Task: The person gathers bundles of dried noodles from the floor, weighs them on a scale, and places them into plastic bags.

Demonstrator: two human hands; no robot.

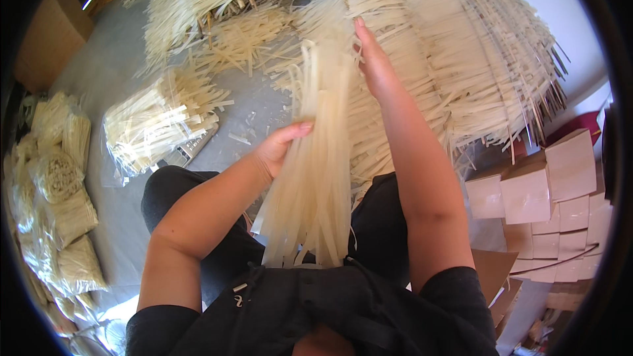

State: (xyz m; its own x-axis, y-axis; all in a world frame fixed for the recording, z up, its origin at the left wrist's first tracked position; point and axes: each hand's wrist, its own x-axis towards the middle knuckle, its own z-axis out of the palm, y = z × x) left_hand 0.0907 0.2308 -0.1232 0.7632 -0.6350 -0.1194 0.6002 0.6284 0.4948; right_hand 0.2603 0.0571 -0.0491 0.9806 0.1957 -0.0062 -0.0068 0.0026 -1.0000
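Observation:
My left hand [283, 145] is closed round a bundle of long, flat, pale translucent noodle-like strips [310, 191], its thumb lying across the front; the bundle's lower end hangs over my lap. My right hand [372, 59] is raised beside the bundle's upper end, fingers stretched out straight and close to the strips; whether it touches them is unclear. Behind it lies a large, layered heap of similar dry strips [455, 46], with thin rods along its right edge. Left of the bundle, a clear bag of strips [155, 122] sits on a small flat scale-like device [188, 151].
Several packed bags of strips [69, 211] are piled at the left, below a brown board [53, 33]. Stacked white boxes [524, 188] and brown cardboard [491, 270] stand at the right. Loose scraps lie on the grey floor [115, 217] around my crossed legs.

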